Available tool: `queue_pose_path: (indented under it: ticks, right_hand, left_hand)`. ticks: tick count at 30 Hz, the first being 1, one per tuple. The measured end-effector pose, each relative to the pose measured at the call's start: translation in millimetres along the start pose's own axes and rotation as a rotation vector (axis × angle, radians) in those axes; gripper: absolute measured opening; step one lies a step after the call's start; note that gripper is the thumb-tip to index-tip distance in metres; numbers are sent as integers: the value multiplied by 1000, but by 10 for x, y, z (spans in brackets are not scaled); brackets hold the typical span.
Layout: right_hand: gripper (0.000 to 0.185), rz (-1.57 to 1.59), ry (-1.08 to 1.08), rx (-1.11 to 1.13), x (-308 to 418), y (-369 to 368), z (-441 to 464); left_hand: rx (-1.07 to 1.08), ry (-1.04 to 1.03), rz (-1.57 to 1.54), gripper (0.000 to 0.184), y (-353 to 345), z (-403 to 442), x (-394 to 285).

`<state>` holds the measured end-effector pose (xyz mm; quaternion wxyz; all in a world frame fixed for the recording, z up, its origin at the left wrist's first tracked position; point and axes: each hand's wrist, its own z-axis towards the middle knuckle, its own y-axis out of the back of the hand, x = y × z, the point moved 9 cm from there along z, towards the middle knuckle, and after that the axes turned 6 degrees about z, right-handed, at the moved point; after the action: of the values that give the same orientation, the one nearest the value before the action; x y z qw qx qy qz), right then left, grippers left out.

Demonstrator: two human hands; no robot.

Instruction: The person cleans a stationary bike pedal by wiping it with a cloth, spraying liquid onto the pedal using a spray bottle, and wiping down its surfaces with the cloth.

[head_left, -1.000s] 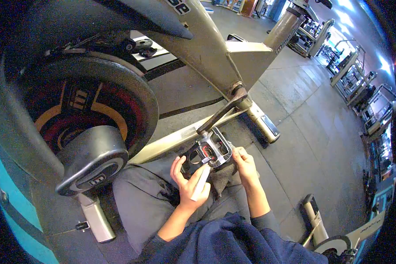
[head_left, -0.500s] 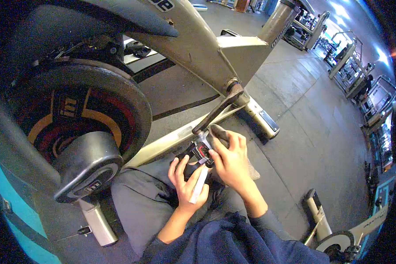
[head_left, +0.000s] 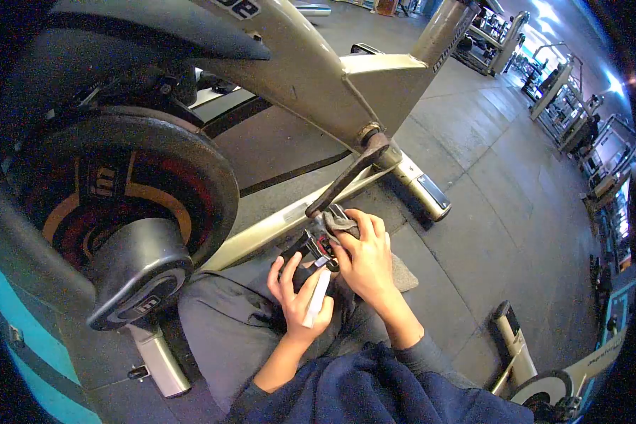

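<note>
Gripped in the left hand, a white tool points at a bike pedal from its six o'clock side, while the right hand, at four o'clock, holds a grey cloth against it. The pedal sits on its crank arm, at seven o'clock from the hub

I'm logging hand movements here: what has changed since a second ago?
The right hand has moved left from the outer edge of the pedal to over it, now holding a grey cloth against it. The left hand still holds the white tool at the pedal; the crank arm stays at about the same angle.
</note>
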<state>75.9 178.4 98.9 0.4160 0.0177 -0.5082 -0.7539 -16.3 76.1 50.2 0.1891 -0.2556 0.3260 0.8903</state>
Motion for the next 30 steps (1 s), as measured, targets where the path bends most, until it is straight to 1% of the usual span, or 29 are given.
queue_pose_path:
  ticks: [4,6,7,10,14,16,17,18,20,22,24,26,27,28,29,30]
  right_hand:
    - [21,-51,-2,-6,67,24,-47]
    - [25,-132,10,-9,119,-1,-40]
    - [31,-181,23,-6,129,-43,-35]
    - [35,-222,6,-5,115,-91,-24]
    - [36,-236,17,-11,109,-117,-37]
    - [28,-216,24,-35,119,-110,-40]
    - [28,-216,26,-43,123,-104,-46]
    - [29,-222,28,-45,125,-103,-58]
    - [30,-227,28,-50,80,-118,-65]
    - [33,-282,71,-72,57,-171,-81]
    - [29,-275,64,-107,85,-153,-70]
    - [27,-262,78,-139,131,-119,-76]
    - [26,-260,90,-153,150,-110,-81]
    - [26,-257,89,-147,145,-116,-82]
    - [26,-258,94,-151,149,-111,-86]
    - [26,-260,98,-157,322,50,25]
  left_hand:
    - [-4,7,-3,45,10,3,8]
    - [-7,7,-8,45,2,0,12]
    - [-7,1,0,45,-6,-7,15]
    - [-5,0,3,46,-20,-15,16]
    - [9,7,5,50,-5,5,-10]
    - [36,4,20,52,26,27,-44]
    - [65,8,35,53,37,47,-72]
    - [62,2,36,53,111,89,-168]
    - [181,-16,202,57,241,216,-442]
    - [374,-109,134,60,363,360,-753]
    - [481,-191,57,57,464,417,-1010]
    - [650,-207,132,54,584,487,-1296]
    - [656,-246,137,53,646,515,-1428]
    - [632,-267,188,49,727,580,-1589]
    - [454,-365,220,46,773,592,-1721]
    - [417,-429,222,43,811,588,-1830]
